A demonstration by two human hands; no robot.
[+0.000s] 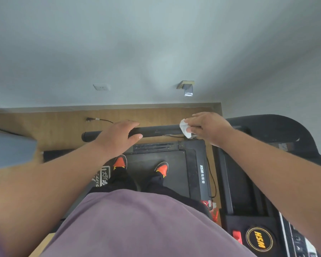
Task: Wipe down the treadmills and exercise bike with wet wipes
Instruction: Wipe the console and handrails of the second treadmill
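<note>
I stand on a black treadmill (198, 164), looking down at its belt and my orange shoes. A black handlebar (157, 131) runs across in front of me. My left hand (117, 136) grips this bar, fingers over the top and thumb underneath. My right hand (209, 127) holds a crumpled white wet wipe (184, 129) and presses it against the right part of the same bar.
A second black treadmill (248, 201) with a yellow HSM logo stands close on the right. A cable and plug (98, 120) lie on the wooden floor ahead. The grey wall bears a socket (101, 87). A grey object (9, 147) sits at the left edge.
</note>
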